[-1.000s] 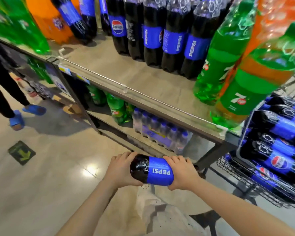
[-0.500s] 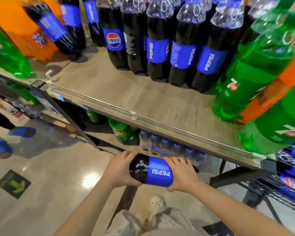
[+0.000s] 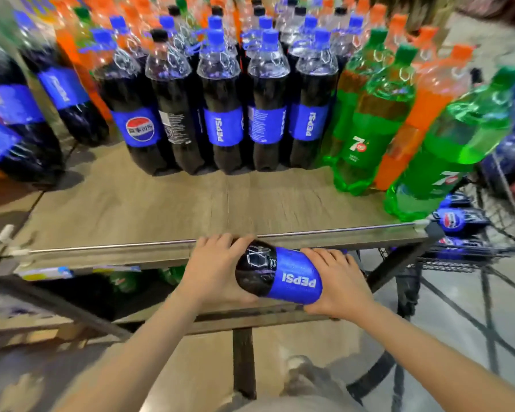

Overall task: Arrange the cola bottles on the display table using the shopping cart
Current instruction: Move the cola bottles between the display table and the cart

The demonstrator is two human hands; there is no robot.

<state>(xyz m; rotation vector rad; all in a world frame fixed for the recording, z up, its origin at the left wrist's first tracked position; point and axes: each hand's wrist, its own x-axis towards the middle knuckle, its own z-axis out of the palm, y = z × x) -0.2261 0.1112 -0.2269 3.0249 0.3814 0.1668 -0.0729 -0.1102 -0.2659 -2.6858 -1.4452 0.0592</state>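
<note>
I hold one large cola bottle [image 3: 275, 273] with a blue label on its side, just below the front edge of the display table [image 3: 173, 206]. My left hand [image 3: 211, 267] grips its dark bottom end and my right hand [image 3: 338, 282] grips the label end; its cap is hidden. A row of upright cola bottles [image 3: 223, 114] stands at the back of the wooden tabletop. The wire shopping cart [image 3: 482, 233] at the right holds more cola bottles [image 3: 454, 220] lying flat.
Green bottles [image 3: 366, 135] and orange bottles [image 3: 419, 120] stand at the table's right. More cola bottles [image 3: 9, 126] lean at the left. A bare strip of tabletop lies between the cola row and the metal front rail [image 3: 324, 234]. A lower shelf [image 3: 137, 281] holds green bottles.
The view has swung up and right, so I now face the table squarely. The bottle in both hands has risen to the table's front edge. The cart now shows only at the far right.
</note>
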